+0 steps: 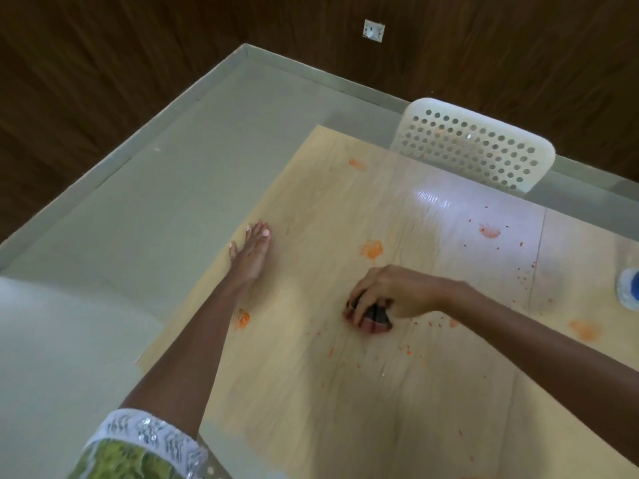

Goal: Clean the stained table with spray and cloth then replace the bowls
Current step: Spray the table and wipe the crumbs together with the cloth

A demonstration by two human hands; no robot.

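Note:
The light wooden table (345, 409) carries several orange-red stains, among them one at the middle (372, 249), one by my left forearm (243, 319) and one at the right (489, 231). Small red crumbs lie scattered around. My right hand (390, 292) presses a bunched dark cloth (377, 316) onto the table near the middle. My left hand (250, 252) lies flat with fingers together near the table's left edge, holding nothing. A spray bottle (629, 288) with a blue part shows at the right edge, partly cut off. No bowls are in view.
A white perforated chair (473, 146) stands at the table's far side. Grey floor (173, 202) lies to the left, and dark wooden walls run behind. Another white surface (52, 340) sits at the lower left.

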